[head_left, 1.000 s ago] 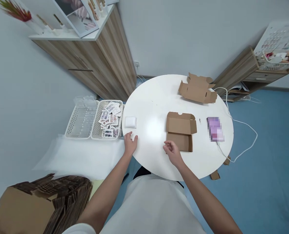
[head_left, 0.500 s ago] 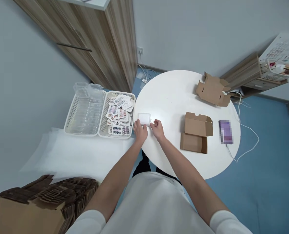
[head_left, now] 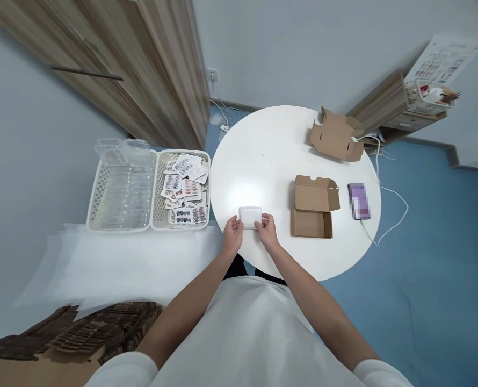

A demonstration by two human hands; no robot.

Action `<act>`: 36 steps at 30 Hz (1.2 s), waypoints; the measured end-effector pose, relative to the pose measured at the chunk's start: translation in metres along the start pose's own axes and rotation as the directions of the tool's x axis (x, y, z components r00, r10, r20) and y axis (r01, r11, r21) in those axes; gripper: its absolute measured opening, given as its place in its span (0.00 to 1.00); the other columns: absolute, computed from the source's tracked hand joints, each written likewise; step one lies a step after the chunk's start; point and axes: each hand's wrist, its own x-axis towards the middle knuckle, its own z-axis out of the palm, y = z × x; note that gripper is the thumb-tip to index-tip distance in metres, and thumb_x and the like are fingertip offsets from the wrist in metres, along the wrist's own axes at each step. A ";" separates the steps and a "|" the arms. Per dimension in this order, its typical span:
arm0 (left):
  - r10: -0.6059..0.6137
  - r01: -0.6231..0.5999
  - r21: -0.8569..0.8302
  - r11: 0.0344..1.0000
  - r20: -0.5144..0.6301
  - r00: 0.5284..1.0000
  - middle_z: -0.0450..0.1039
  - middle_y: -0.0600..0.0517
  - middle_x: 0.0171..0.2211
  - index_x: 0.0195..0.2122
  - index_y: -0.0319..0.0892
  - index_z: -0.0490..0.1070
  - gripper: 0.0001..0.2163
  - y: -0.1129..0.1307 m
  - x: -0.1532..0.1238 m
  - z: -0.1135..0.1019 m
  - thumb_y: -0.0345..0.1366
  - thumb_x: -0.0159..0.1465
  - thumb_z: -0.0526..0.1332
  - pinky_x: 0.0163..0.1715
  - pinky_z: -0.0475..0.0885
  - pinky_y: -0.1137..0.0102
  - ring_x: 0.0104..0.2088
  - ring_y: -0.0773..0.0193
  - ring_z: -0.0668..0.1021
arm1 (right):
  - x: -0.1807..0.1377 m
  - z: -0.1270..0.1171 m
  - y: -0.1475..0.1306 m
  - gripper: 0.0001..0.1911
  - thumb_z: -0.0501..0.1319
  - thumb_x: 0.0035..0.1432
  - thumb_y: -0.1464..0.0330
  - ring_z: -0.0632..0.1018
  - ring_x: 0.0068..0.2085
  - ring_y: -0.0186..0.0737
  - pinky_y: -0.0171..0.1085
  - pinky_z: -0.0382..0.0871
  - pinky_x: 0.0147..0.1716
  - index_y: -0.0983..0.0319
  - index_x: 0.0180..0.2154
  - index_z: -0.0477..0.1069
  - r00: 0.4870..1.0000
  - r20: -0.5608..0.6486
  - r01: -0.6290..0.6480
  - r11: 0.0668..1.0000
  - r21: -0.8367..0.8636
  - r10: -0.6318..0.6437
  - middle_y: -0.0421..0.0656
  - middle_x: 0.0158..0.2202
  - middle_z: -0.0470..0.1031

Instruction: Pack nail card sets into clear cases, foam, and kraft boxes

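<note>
A small white rectangular packet (head_left: 250,216), which looks wrapped in thin foam sheet, is at the near left side of the round white table. My left hand (head_left: 233,235) pinches its left edge. On its opposite edge my right hand (head_left: 267,232) is closed, with the thumb on top. What lies inside the packet is hidden. To the right of my hands an open brown cardboard box (head_left: 317,194) has its lid folded back, and its inside shows bare cardboard.
At left, one white basket (head_left: 153,207) holds clear plastic cases (head_left: 128,188); its neighbour holds printed nail cards (head_left: 185,188). White foam sheets (head_left: 118,263) lie below, near stacked brown cardboard (head_left: 98,333). An unfolded box (head_left: 338,134) and a blurred purple phone-like object (head_left: 359,201) with a cable are rightward.
The packet has moved right and nearer my body, and my right hand has gone from beside its corner to gripping its right edge. The whole view has shifted slightly.
</note>
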 end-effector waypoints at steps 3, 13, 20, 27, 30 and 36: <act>0.005 -0.005 -0.006 1.000 0.022 1.000 0.68 0.46 0.39 0.50 0.39 0.59 0.21 -0.003 -0.007 0.006 0.37 0.56 0.57 0.38 0.68 0.67 0.36 0.65 0.73 | -0.013 -0.010 0.005 0.20 0.56 0.47 0.64 0.71 0.31 0.36 0.36 0.66 0.32 0.58 0.43 0.54 0.999 -0.027 -0.021 1.000 0.014 0.021 0.40 0.32 0.69; 0.170 -0.167 -0.052 0.985 0.075 0.982 0.65 0.50 0.35 0.45 0.42 0.63 0.19 0.027 -0.035 0.051 0.36 0.52 0.60 0.30 0.70 0.73 0.29 0.71 0.70 | -0.034 -0.064 -0.005 0.19 0.56 0.49 0.62 0.71 0.37 0.37 0.37 0.66 0.35 0.61 0.43 0.59 0.976 -0.112 0.181 0.982 -0.046 -0.185 0.45 0.40 0.69; 0.217 -0.233 0.075 0.970 0.175 0.960 0.65 0.51 0.34 0.45 0.42 0.63 0.17 0.046 -0.055 0.124 0.35 0.53 0.59 0.27 0.69 0.74 0.27 0.71 0.69 | -0.033 -0.151 -0.008 0.17 0.53 0.51 0.61 0.72 0.34 0.37 0.38 0.67 0.32 0.63 0.43 0.61 0.966 -0.141 0.208 0.975 -0.083 -0.218 0.47 0.41 0.69; 0.196 -0.325 0.407 0.854 0.328 0.924 0.68 0.48 0.38 0.47 0.42 0.63 0.18 0.053 -0.058 0.177 0.32 0.54 0.56 0.35 0.67 0.67 0.34 0.63 0.72 | -0.005 -0.214 -0.003 0.12 0.54 0.50 0.66 0.72 0.31 0.36 0.36 0.64 0.32 0.61 0.38 0.61 0.981 -0.068 0.137 0.897 -0.421 -0.182 0.41 0.33 0.71; 0.129 -0.331 0.550 0.767 0.374 0.918 0.67 0.45 0.40 0.49 0.41 0.60 0.21 0.055 -0.059 0.188 0.34 0.53 0.57 0.38 0.66 0.65 0.40 0.57 0.71 | 0.008 -0.225 -0.001 0.13 0.54 0.49 0.69 0.71 0.30 0.35 0.35 0.62 0.31 0.60 0.39 0.59 0.981 0.023 0.173 0.824 -0.540 -0.191 0.39 0.31 0.70; -0.001 -0.322 0.717 0.618 0.411 0.912 0.58 0.39 0.51 0.56 0.36 0.49 0.29 0.054 -0.066 0.201 0.31 0.53 0.55 0.45 0.62 0.64 0.50 0.53 0.65 | 0.026 -0.229 0.003 0.12 0.52 0.51 0.73 0.70 0.33 0.37 0.34 0.59 0.29 0.62 0.41 0.57 0.954 0.190 0.296 0.641 -0.708 -0.230 0.43 0.35 0.69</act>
